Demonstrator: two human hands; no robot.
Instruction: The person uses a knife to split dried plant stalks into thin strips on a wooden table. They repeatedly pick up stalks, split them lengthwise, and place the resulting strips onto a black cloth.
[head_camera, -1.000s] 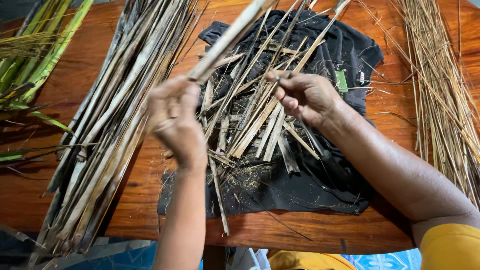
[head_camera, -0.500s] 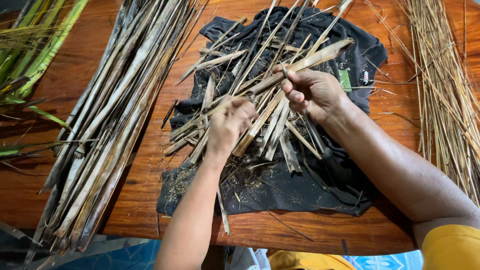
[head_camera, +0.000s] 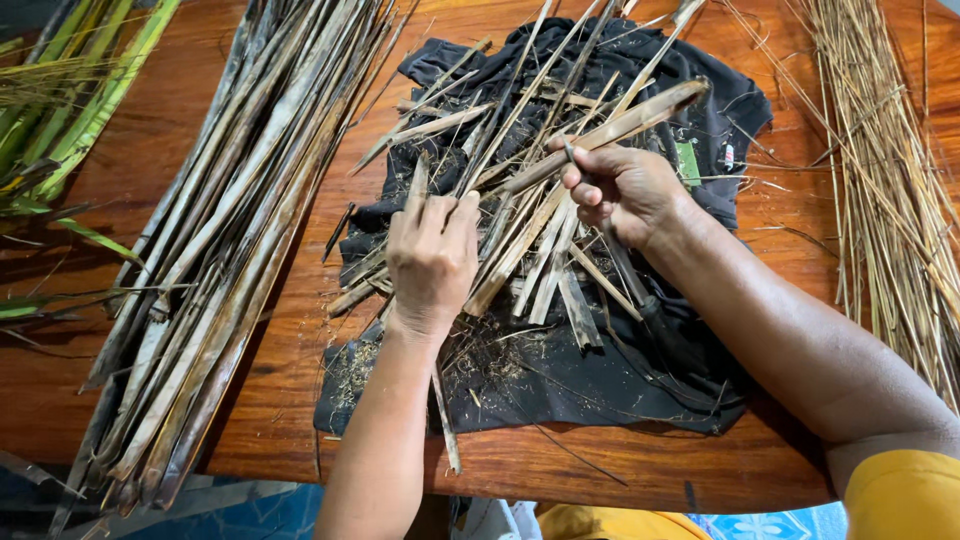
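A heap of short dried leaf strips (head_camera: 530, 250) lies on a black cloth (head_camera: 600, 390) in the middle of the wooden table (head_camera: 780, 470). My left hand (head_camera: 432, 255) lies palm down on the heap's left side, and its fingers close round one narrow strip (head_camera: 418, 182) that sticks out between them. My right hand (head_camera: 620, 190) grips a longer pale strip (head_camera: 640, 115) that slants up to the right. A thin dark point (head_camera: 568, 150) shows above its fingers; I cannot tell what it is.
A long bundle of dried leaf strips (head_camera: 230, 230) runs diagonally down the table's left half. Green leaves (head_camera: 70, 110) lie at the far left. Thin straw-like ribs (head_camera: 880, 160) are spread along the right edge. Bits of debris dot the cloth.
My left hand, which held a long strip over the left bundle, has come back down onto the heap on the cloth. My right hand now holds the pale strip a little higher.
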